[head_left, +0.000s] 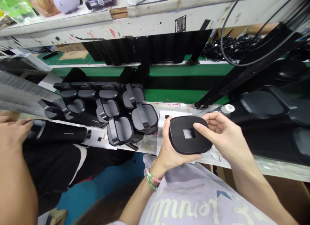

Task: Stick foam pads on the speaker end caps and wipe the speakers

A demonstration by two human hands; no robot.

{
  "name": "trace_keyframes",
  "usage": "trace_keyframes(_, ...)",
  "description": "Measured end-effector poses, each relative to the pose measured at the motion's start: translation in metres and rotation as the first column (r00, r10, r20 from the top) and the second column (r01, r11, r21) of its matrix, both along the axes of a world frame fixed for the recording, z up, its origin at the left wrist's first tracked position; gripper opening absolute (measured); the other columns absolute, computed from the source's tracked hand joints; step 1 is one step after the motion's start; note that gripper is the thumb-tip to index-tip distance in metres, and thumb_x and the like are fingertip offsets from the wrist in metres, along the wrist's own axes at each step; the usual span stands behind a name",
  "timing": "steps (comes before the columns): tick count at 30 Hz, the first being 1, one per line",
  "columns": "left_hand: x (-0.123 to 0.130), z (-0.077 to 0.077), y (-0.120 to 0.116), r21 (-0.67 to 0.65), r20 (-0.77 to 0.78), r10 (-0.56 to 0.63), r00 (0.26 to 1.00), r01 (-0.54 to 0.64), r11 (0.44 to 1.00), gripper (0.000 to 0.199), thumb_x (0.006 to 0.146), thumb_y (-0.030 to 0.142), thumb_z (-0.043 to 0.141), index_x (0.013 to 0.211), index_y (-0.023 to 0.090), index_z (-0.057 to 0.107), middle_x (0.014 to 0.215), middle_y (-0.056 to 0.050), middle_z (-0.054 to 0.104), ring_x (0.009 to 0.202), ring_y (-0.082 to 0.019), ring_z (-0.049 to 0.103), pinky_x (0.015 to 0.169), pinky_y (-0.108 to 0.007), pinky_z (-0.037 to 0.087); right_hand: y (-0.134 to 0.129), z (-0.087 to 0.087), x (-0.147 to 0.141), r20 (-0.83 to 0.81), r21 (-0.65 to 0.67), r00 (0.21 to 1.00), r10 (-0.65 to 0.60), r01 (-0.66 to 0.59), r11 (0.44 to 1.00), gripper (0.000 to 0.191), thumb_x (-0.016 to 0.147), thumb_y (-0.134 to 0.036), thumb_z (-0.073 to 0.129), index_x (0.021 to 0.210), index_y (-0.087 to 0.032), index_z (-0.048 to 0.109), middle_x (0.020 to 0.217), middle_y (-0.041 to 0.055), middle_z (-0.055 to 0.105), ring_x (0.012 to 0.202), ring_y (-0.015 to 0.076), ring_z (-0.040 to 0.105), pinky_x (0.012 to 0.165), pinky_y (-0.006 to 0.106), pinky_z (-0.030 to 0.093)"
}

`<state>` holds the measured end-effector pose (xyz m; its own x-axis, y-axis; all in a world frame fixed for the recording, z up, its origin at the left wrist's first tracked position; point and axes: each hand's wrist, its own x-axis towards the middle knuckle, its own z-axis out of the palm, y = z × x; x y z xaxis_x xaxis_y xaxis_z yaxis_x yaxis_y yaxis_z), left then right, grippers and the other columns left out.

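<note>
Upright between my hands is a black unit that looks like a portable speaker, its rounded flat end facing me. A small pale silver label sits in the middle of that end. My left hand wraps the left side and lower edge. The thumb of my right hand rests on the face beside the label, while its fingers curl at the upper right edge. The unit's far side is hidden. White paper lies under it on the bench.
Several similar black units with handles stand left of me; more are at the right. A co-worker's hand touches a lying black unit. A shelf crosses above, with a loose cable hanging down. A white-capped bottle lies nearby.
</note>
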<state>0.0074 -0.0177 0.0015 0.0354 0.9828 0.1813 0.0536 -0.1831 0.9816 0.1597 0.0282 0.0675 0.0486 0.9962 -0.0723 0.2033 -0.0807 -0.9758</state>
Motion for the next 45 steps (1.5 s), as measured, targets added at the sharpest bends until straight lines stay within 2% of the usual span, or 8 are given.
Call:
trace_keyframes(20,-0.006,0.002,0.000,-0.079,-0.076,-0.031,0.997,0.025,0.997,0.131,0.050,0.050,0.089,0.150,0.029,0.007,0.157,-0.016,0.019,0.144,-0.037,0.023,0.116,-0.057,0.027,0.001,-0.005,-0.002,0.137,0.057,0.991,-0.005,-0.003,0.998,0.029,0.074,-0.044,0.074,0.084,-0.022,0.058,0.074,0.0011,0.065,0.067,0.0170,0.063,0.062,0.029,0.052)
trace_keyframes(24,-0.010,0.002,0.000,0.074,-0.134,-0.041,0.990,0.052,0.996,0.096,0.077,0.058,0.067,0.151,0.029,0.013,0.159,-0.011,0.015,0.148,-0.032,0.015,0.121,-0.051,0.017,-0.001,-0.008,-0.006,0.294,0.121,0.956,0.009,-0.047,0.992,0.024,0.079,-0.043,0.067,0.087,-0.022,0.058,0.076,0.0023,0.066,0.068,0.0184,0.064,0.059,0.029,0.051)
trace_keyframes(26,-0.011,0.005,0.000,0.055,-0.190,-0.020,0.982,0.031,0.998,0.073,0.090,0.046,0.055,0.151,0.031,0.016,0.159,-0.008,0.018,0.148,-0.026,0.017,0.122,-0.047,0.017,0.001,-0.005,-0.002,0.476,0.157,0.879,0.008,-0.094,0.983,0.021,0.083,-0.042,0.062,0.091,-0.022,0.058,0.076,0.0036,0.066,0.066,0.0206,0.063,0.058,0.032,0.050)
trace_keyframes(32,-0.010,0.008,0.002,0.039,-0.210,0.051,0.976,-0.043,0.998,0.060,0.095,0.037,0.048,0.149,0.027,0.023,0.157,-0.009,0.024,0.146,-0.024,0.022,0.122,-0.044,0.019,0.018,0.021,0.032,0.904,0.271,0.380,-0.195,-0.157,0.950,0.061,0.089,-0.056,0.050,0.118,-0.003,0.059,0.101,0.0287,0.064,0.101,0.0477,0.057,0.076,0.058,0.049)
trace_keyframes(34,-0.010,0.008,0.002,0.028,-0.208,0.042,0.977,-0.037,0.999,0.058,0.097,0.035,0.044,0.150,0.027,0.021,0.159,-0.007,0.022,0.147,-0.022,0.019,0.123,-0.042,0.017,0.018,0.019,0.028,0.852,0.352,0.485,-0.195,-0.257,0.900,0.062,0.094,-0.051,0.042,0.135,-0.005,0.049,0.124,0.0291,0.058,0.119,0.0464,0.050,0.090,0.063,0.044)
trace_keyframes(37,-0.010,0.009,0.003,0.012,-0.202,0.030,0.979,-0.029,1.000,0.054,0.099,0.034,0.037,0.150,0.028,0.020,0.160,-0.004,0.021,0.148,-0.019,0.018,0.123,-0.039,0.015,0.016,-0.001,0.009,0.664,0.296,0.730,0.162,-0.456,0.839,0.048,0.098,-0.044,0.038,0.140,-0.023,0.049,0.142,0.0113,0.051,0.135,0.0314,0.041,0.110,0.056,0.035)
trace_keyframes(40,-0.008,0.010,0.006,-0.017,-0.169,0.049,0.984,-0.052,0.998,0.051,0.100,0.035,0.033,0.150,0.030,0.023,0.160,-0.002,0.022,0.148,-0.019,0.019,0.123,-0.038,0.015,0.015,-0.030,0.008,0.264,0.146,0.904,0.336,-0.382,0.913,0.046,0.099,-0.046,0.036,0.139,-0.029,0.050,0.148,0.0049,0.045,0.139,0.0228,0.037,0.117,0.049,0.027)
trace_keyframes(45,-0.002,-0.011,0.006,-0.105,0.083,0.107,0.991,-0.098,0.990,0.056,0.095,0.043,0.040,0.148,0.027,0.030,0.157,-0.004,0.031,0.145,-0.022,0.027,0.120,-0.040,0.025,0.003,-0.084,0.050,-0.094,0.075,0.852,0.515,-0.510,0.857,0.077,0.087,-0.058,0.056,0.151,-0.027,0.027,0.156,0.0109,0.030,0.141,0.0243,0.032,0.113,0.047,0.031)
